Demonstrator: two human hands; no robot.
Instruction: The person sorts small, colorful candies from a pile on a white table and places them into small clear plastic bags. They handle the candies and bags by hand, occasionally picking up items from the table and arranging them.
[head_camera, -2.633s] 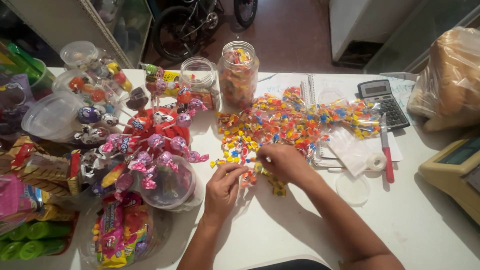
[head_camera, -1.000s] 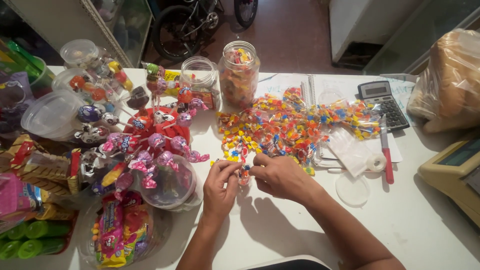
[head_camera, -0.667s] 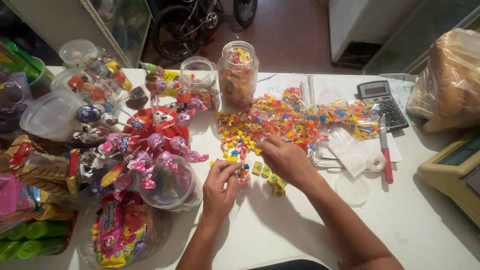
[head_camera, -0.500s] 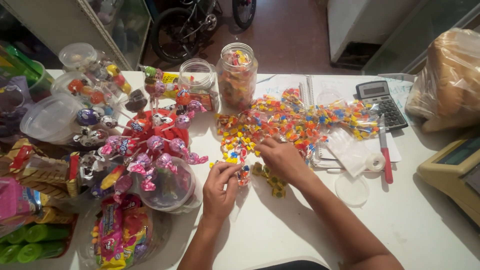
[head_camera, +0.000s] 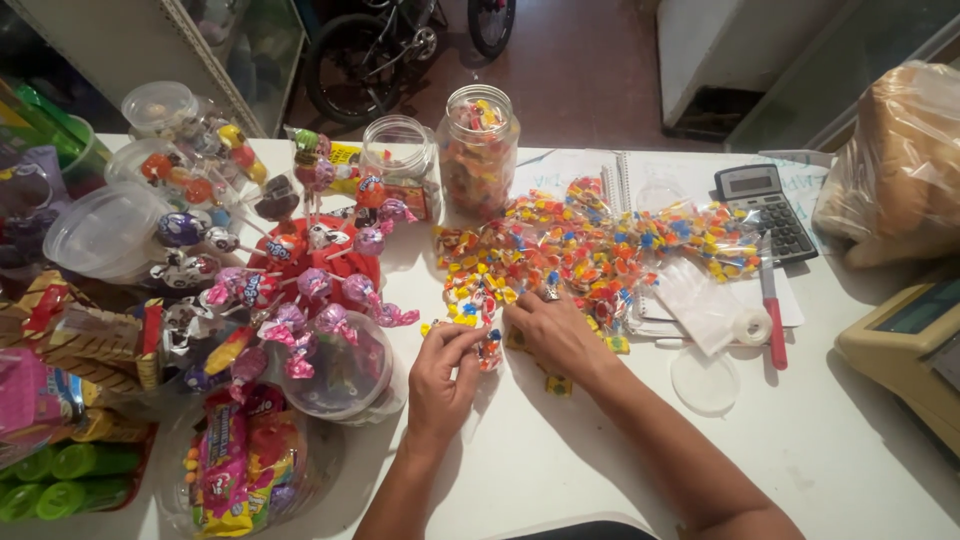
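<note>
Candy pile (head_camera: 590, 245) under right hand (head_camera: 555, 335), left hand (head_camera: 445, 370) fingers pinching candies, jar (head_camera: 478, 150) behind.

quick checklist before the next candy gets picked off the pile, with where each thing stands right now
1. Left hand has its fingers closed on a small bunch of wrapped candies: ok.
2. Right hand lies flat at the near edge of the candy pile, within reach of it: ok.
3. Loose candy by the right wrist sits apart from the pile: not ok.
4. Open jar stands upright behind the pile, lid off: ok.
5. White table in front of the hands is bare: ok.
6. How many candies the left hand holds: cannot tell.
</note>
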